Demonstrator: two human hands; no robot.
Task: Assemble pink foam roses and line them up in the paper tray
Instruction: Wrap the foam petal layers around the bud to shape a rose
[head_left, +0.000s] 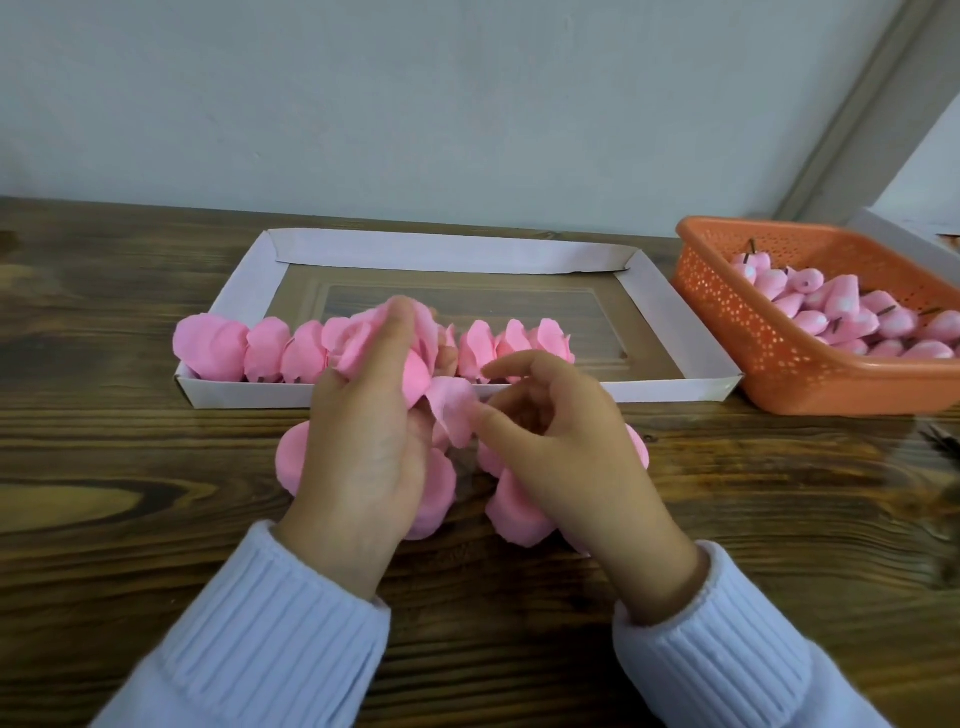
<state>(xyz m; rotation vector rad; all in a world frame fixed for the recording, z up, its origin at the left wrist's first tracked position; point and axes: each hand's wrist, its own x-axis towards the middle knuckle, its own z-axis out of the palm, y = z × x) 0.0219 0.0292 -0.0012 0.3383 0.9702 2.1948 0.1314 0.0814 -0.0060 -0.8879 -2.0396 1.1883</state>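
Soft, rounded pink foam petals (452, 415), grainy wooden table (104, 441)

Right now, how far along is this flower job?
Done: a row of finished roses stands in the paper tray along its near wall, from the left corner to past the middle. In hand: the left hand grips a half-built rose while the right hand pinches a petal. Left: loose petals lie on the table under the hands, pink buds wait in the orange basket, and the tray's right end is unfilled.
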